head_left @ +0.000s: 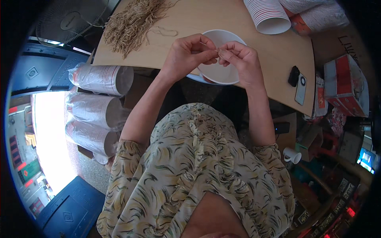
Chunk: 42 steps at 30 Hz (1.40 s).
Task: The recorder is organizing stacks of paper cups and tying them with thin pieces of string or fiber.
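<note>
Both my hands meet above a white round tub [216,75] at the table's front edge. My left hand [191,56] pinches a small tan strand of string [218,51] between thumb and fingertips. From the other side my right hand [243,61] closes its thumb and fingers on the same bit of string. Most of the strand is hidden by the fingers, and whether it is knotted I cannot tell. At the far left of the table lies a heap of tan strings [133,27], with a few loose ends trailing toward the tub.
Stacked paper tubs [268,16] lie at the table's far right. A phone [300,89] rests beside a small black object [293,76] near the right edge. Left of the table are wrapped tub stacks [93,109] and a fan [69,22]. A red-and-white carton [337,79] stands right.
</note>
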Motion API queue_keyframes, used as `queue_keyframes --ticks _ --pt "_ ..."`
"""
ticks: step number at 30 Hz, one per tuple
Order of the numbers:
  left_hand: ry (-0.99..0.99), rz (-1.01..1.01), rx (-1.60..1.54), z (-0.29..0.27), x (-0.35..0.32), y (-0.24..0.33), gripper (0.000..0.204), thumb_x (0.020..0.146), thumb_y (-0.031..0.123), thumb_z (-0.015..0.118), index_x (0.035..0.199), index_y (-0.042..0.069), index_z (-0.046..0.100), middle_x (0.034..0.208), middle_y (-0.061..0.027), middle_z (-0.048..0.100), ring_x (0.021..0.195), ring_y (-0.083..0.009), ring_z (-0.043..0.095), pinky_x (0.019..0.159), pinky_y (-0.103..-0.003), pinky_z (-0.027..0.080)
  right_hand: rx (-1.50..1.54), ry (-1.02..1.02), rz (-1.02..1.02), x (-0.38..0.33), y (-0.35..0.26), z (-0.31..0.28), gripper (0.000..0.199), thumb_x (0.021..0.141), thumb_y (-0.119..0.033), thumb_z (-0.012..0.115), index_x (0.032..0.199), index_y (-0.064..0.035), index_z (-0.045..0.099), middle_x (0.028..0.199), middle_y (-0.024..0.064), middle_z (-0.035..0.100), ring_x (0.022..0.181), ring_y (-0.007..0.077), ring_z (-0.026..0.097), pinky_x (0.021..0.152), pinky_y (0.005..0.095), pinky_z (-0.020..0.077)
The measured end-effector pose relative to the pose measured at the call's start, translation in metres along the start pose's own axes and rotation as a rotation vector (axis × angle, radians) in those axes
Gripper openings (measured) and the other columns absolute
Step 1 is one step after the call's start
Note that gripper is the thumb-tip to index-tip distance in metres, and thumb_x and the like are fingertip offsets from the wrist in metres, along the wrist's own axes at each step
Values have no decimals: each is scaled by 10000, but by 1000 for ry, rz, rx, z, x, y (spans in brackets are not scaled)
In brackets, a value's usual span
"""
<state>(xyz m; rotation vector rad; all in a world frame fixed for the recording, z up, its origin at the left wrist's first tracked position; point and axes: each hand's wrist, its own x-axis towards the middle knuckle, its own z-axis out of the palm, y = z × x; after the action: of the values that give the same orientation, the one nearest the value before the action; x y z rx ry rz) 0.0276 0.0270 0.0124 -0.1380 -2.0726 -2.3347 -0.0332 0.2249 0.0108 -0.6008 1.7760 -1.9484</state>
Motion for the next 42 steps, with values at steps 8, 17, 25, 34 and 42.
queue_keyframes --ticks 8,17,25,34,42 --pt "-5 -12 -69 0 -1 0 74 935 17 685 991 -19 654 898 -72 722 855 -133 723 778 -251 611 64 2 64 0 -10 1 167 968 -135 656 1028 18 682 806 36 684 725 90 633 643 218 486" --pt "7 94 -17 3 -2 -6 40 931 -16 673 954 -26 642 908 -73 716 876 -129 716 798 -261 618 107 -45 61 0 -2 0 147 968 -131 653 1003 13 653 793 27 663 707 78 599 634 222 472" --pt "-9 99 -84 2 -2 -14 54 945 -12 658 951 -18 604 919 -76 711 900 -140 717 808 -264 617 124 18 80 -2 0 -5 161 981 -121 623 1059 21 634 791 45 668 675 80 585 605 221 469" --pt "-10 106 6 5 -4 -6 41 949 -2 657 943 -17 620 895 -55 709 889 -117 707 814 -258 611 1 -54 53 0 -7 3 167 988 -134 625 1062 13 659 760 24 649 644 60 564 558 199 434" --pt "7 126 36 7 -5 -11 37 939 -4 668 935 -19 634 885 -49 717 892 -106 702 808 -259 606 93 -10 77 -1 -1 -1 146 983 -134 632 988 9 659 734 26 647 624 69 568 529 198 427"
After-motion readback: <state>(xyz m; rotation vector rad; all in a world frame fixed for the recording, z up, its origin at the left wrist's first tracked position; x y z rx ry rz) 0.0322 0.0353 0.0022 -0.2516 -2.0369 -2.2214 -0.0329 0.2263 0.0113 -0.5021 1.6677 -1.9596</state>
